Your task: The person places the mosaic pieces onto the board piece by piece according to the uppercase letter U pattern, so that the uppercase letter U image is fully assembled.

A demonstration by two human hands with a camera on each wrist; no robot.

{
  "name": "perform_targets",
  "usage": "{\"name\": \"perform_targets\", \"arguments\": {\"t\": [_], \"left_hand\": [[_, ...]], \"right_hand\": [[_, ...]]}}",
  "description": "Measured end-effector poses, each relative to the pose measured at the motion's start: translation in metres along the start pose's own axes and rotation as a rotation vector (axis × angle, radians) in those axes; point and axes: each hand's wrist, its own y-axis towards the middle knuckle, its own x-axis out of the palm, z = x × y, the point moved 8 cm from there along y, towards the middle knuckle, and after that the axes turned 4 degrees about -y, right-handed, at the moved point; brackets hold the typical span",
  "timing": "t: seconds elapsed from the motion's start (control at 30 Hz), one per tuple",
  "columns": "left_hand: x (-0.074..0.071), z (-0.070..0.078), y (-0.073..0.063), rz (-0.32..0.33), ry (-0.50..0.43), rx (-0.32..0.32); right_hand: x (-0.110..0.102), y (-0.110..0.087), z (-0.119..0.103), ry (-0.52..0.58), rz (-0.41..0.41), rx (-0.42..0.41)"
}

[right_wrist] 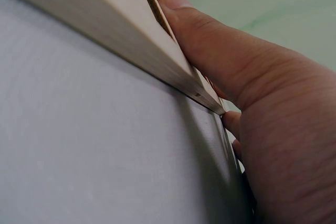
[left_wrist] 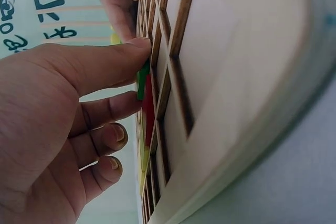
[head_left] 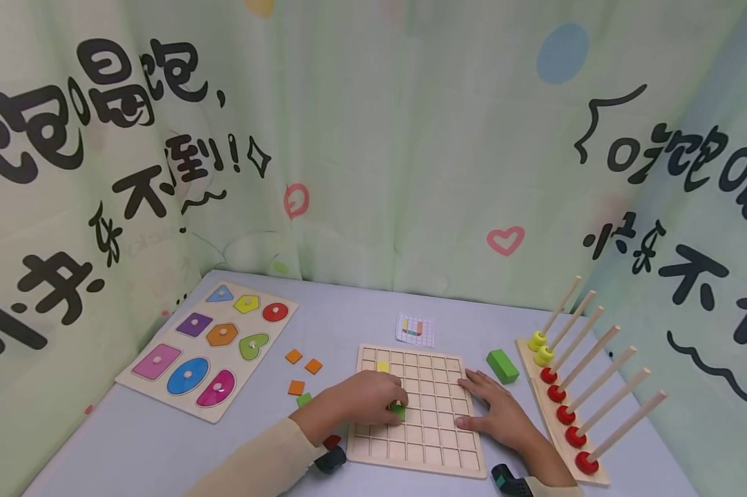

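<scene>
My left hand (head_left: 373,398) pinches a small green square tile (head_left: 398,412) between thumb and index finger, at a cell of the wooden grid board (head_left: 438,414). The left wrist view shows the green tile (left_wrist: 140,81) edge-on beside a red tile (left_wrist: 148,109), both at the board's surface. A yellow tile (head_left: 382,366) sits in a cell near the board's far left corner. My right hand (head_left: 498,412) rests on the board's right edge with fingers spread. In the right wrist view its thumb (right_wrist: 197,30) lies on top of the board's rim.
Loose orange tiles (head_left: 296,387), a green tile (head_left: 304,400) and a red tile (head_left: 332,442) lie left of the board. A pattern card (head_left: 415,330) is behind it. A green block (head_left: 502,366) and a peg rack (head_left: 563,407) stand right; a shape puzzle (head_left: 212,345) lies left.
</scene>
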Motion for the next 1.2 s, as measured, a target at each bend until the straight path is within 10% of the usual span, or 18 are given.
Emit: {"name": "perform_targets", "arguments": {"t": [0.8, 1.2], "left_hand": [[0.0, -0.005, -0.003, -0.007, -0.022, -0.025], [-0.013, -0.023, -0.031, 0.016, 0.0, -0.073]], "right_hand": [[0.002, 0.002, 0.003, -0.005, -0.006, 0.02], [0.0, 0.002, 0.002, -0.013, -0.014, -0.03]]}}
